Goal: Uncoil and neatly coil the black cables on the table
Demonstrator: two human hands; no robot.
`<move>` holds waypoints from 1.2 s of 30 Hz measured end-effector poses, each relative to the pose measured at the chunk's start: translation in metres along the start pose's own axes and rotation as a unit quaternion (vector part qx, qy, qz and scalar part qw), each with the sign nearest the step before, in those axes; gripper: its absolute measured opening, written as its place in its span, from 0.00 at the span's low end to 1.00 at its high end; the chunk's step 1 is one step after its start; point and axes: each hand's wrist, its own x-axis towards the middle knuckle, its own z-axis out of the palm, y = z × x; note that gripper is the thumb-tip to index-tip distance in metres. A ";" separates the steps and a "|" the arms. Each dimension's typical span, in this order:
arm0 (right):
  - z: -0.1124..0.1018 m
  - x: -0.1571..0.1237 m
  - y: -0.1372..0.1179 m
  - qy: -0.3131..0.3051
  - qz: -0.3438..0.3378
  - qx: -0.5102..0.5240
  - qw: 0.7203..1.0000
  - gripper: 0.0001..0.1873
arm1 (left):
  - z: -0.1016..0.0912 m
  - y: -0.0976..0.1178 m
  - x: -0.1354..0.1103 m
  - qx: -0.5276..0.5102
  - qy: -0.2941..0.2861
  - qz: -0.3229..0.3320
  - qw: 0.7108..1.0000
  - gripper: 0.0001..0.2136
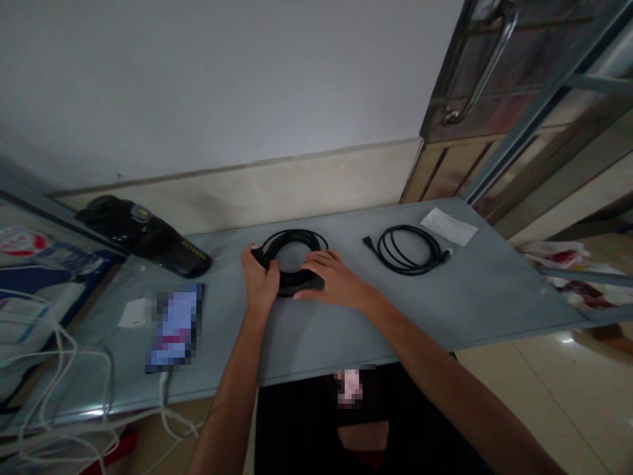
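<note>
clasping a flat, round coil of black cable (291,278), clamping left hand (261,282) on its left rim, right hand (337,280) on its right-front.

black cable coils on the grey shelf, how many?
2. One thicker coil between the left hand and right hand; one looser coil to its right, beside the white paper. The hands hide part of the first; no others show.
</note>
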 end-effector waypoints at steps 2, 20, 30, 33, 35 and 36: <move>0.000 -0.001 0.000 -0.010 -0.004 -0.005 1.000 0.35 | 0.000 0.000 0.000 -0.005 -0.004 -0.014 1.000 0.30; 0.000 -0.003 0.007 -0.009 0.005 -0.001 1.000 0.18 | -0.004 0.011 -0.001 0.010 -0.022 -0.035 0.999 0.30; -0.003 -0.004 0.005 0.001 0.026 0.011 1.000 0.23 | -0.013 0.059 -0.009 0.053 -0.116 0.198 0.972 0.12; -0.006 -0.004 0.004 0.015 0.045 0.024 0.999 0.23 | -0.008 0.059 -0.013 0.087 -0.176 0.227 0.954 0.16; -0.007 -0.004 0.004 0.034 0.058 0.030 0.997 0.24 | -0.007 0.056 -0.013 0.101 -0.183 0.240 0.948 0.16; -0.007 -0.004 0.004 0.044 0.065 0.029 0.996 0.25 | -0.007 0.055 -0.013 0.104 -0.181 0.243 0.947 0.16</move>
